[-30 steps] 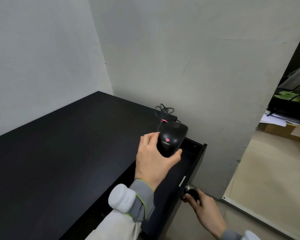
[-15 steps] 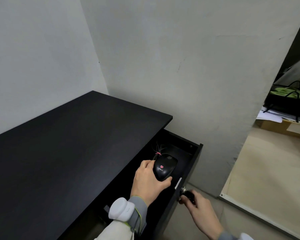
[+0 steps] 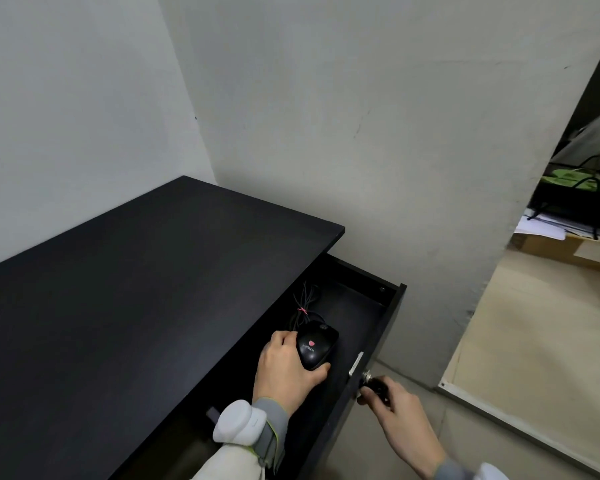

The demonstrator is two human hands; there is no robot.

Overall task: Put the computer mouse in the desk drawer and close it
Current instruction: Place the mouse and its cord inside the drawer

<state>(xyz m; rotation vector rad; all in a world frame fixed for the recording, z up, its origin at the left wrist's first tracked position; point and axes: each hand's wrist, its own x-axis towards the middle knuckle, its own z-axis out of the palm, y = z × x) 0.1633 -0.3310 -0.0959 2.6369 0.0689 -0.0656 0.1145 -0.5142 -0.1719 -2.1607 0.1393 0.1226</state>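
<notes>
— Where had the computer mouse [image 3: 316,344] got to when you looked?

— Down inside the open drawer [image 3: 355,306], under the overhanging edge of the black counter [image 3: 136,289]. Its bundled cable [image 3: 303,303], tied with a pink band, lay just beyond it, toward the back of the drawer.

— Let go of?

— No. The left hand [image 3: 286,367] was wrapped around it, thumb on the near end and fingers along the side nearest the counter. I couldn't tell whether the mouse sat on the drawer floor or hung just above it; everything in there was black on black.

— And the other hand?

— The right hand [image 3: 392,407] was outside the drawer front, fingers pinched on the small dark knob [image 3: 373,381] beside the metal lock plate [image 3: 355,362].

— So how much was done?

— I'd judge the placing nearly finished: the mouse was within the drawer walls. What remained was releasing it, drawing the left hand out, then pushing the drawer shut with the right.

— Any worry?

— Only that the drawer might go in before the left wrist cleared the counter's edge.
</notes>
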